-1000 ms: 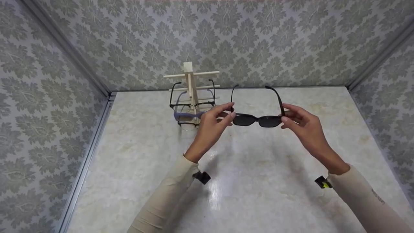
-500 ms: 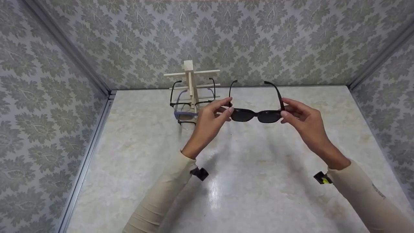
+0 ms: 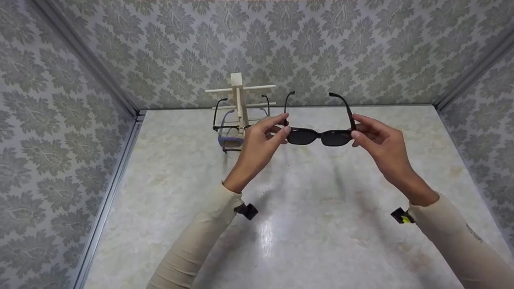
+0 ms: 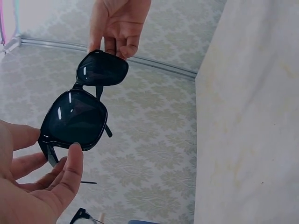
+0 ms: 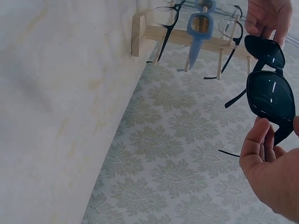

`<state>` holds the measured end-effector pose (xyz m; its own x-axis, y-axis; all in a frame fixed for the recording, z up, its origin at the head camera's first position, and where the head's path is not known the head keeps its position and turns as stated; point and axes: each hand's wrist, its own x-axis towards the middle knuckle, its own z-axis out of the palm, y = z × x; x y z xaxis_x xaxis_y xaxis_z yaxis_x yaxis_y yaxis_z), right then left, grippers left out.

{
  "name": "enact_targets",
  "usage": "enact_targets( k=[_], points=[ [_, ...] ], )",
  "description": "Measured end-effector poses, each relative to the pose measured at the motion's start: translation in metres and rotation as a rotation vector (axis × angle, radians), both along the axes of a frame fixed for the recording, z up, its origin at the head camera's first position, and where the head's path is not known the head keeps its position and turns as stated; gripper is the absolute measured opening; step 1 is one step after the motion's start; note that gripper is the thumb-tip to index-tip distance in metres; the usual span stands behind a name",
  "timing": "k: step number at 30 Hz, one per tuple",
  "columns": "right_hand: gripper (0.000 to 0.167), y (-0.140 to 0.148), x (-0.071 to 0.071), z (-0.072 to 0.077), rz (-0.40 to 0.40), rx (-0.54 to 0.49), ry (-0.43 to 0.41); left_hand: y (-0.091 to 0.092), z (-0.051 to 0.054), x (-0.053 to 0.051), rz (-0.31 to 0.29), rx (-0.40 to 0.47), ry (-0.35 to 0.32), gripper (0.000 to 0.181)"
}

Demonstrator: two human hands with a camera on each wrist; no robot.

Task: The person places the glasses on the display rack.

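Note:
Black sunglasses [image 3: 302, 136] with dark lenses are held in the air above the table, their temples unfolded and pointing toward the back wall. My left hand [image 3: 260, 145] pinches the left hinge corner between thumb and fingers. At the opposite corner, my right hand [image 3: 380, 147] pinches the frame the same way. Both wrist views show the sunglasses [image 4: 77, 116] stretched between the two hands, the lens fronts facing the cameras. Just left of my left hand stands a wooden glasses rack [image 3: 237, 80], partly hidden behind that hand in the head view.
Hanging on the rack are blue-framed glasses [image 5: 201, 25] with brownish lenses, between dark-framed clear glasses [image 5: 170, 23] and another dark-framed pair [image 5: 236, 39]. Pale pegs [image 3: 259, 87] stick out at its top. Patterned walls [image 3: 305, 48] enclose the marbled white table [image 3: 313, 241].
Both hands have lifted the sunglasses a little higher and farther toward the back wall in the head view. The grip on both corners stays the same.

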<state>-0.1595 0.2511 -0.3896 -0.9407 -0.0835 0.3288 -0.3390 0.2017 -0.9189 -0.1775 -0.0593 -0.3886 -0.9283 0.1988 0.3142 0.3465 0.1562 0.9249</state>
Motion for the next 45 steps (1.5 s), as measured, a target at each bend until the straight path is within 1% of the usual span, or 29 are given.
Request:
enact_targets(
  k=[6, 12, 15, 20, 24, 27, 34, 39, 45],
  points=[
    [0.042, -0.003, -0.002, 0.009, -0.015, 0.005, 0.021, -0.002, 0.011, 0.002, -0.005, 0.027, 0.010, 0.041],
    [0.041, -0.006, -0.004, 0.018, -0.011, -0.023, 0.042, -0.005, 0.021, 0.002, 0.001, 0.035, 0.041, 0.041],
    [0.042, -0.008, -0.005, 0.022, -0.021, 0.002, 0.056, -0.007, 0.026, 0.002, 0.007, 0.022, 0.052, 0.041],
    [0.042, -0.014, -0.007, 0.030, -0.028, 0.032, 0.078, -0.013, 0.035, 0.003, 0.006, 0.035, 0.068, 0.044],
    [0.041, -0.020, -0.009, 0.038, -0.004, 0.006, 0.090, -0.018, 0.042, 0.003, 0.011, 0.064, 0.096, 0.043],
    [0.041, -0.025, -0.011, 0.043, 0.012, -0.007, 0.099, -0.024, 0.048, 0.004, 0.019, 0.069, 0.118, 0.042],
    [0.042, -0.037, -0.015, 0.050, 0.036, 0.003, 0.130, -0.037, 0.061, 0.007, 0.034, 0.081, 0.149, 0.040],
    [0.042, -0.046, -0.019, 0.054, 0.065, -0.011, 0.151, -0.047, 0.066, 0.010, 0.053, 0.058, 0.174, 0.040],
    [0.043, -0.059, -0.023, 0.059, 0.096, -0.025, 0.168, -0.059, 0.069, 0.010, 0.080, 0.068, 0.170, 0.039]
  ],
)
